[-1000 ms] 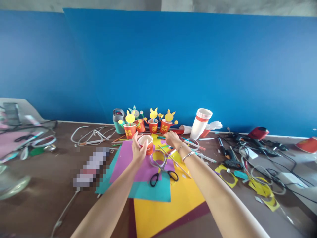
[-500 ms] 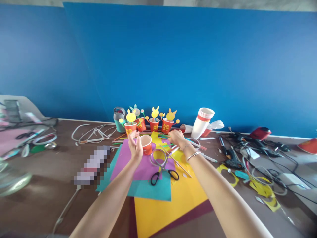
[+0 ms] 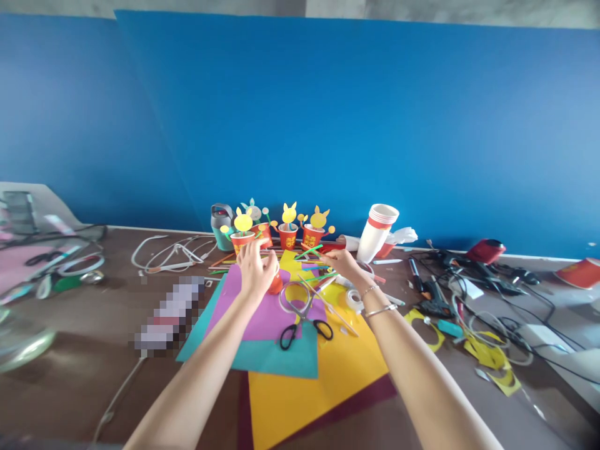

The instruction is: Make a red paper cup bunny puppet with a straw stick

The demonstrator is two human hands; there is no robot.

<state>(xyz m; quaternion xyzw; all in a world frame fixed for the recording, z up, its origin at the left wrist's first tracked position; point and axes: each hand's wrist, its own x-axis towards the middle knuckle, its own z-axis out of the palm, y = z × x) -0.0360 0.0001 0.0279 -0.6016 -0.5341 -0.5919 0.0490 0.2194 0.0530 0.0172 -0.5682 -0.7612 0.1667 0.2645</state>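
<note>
My right hand (image 3: 345,264) pinches a thin green straw (image 3: 307,252) above other coloured sticks. My left hand (image 3: 257,270) is raised over a red paper cup (image 3: 275,284), its thumb and fingers apart; the hand hides most of the cup, and whether they touch is unclear. Scissors with black handles (image 3: 304,319) lie spread on purple paper (image 3: 229,312) and teal paper (image 3: 281,362). A roll of clear tape (image 3: 355,300) rests on yellow paper (image 3: 323,394) near my right wrist. Behind my hands stand red cups (image 3: 287,239) bearing yellow rabbit-eared paper figures (image 3: 319,217).
Stacked white cups (image 3: 376,234) lean at the back right. A grey-and-teal flask (image 3: 221,226) and white cable (image 3: 175,256) are at the left. A glue gun (image 3: 438,300), cords and yellow scraps (image 3: 492,356) clutter the right side. A blue partition (image 3: 300,125) borders the table's back.
My right hand has drawn back slightly and lifted the green straw. My left hand has moved over the cup, hiding its opening. The tape roll now shows beside my right wrist.
</note>
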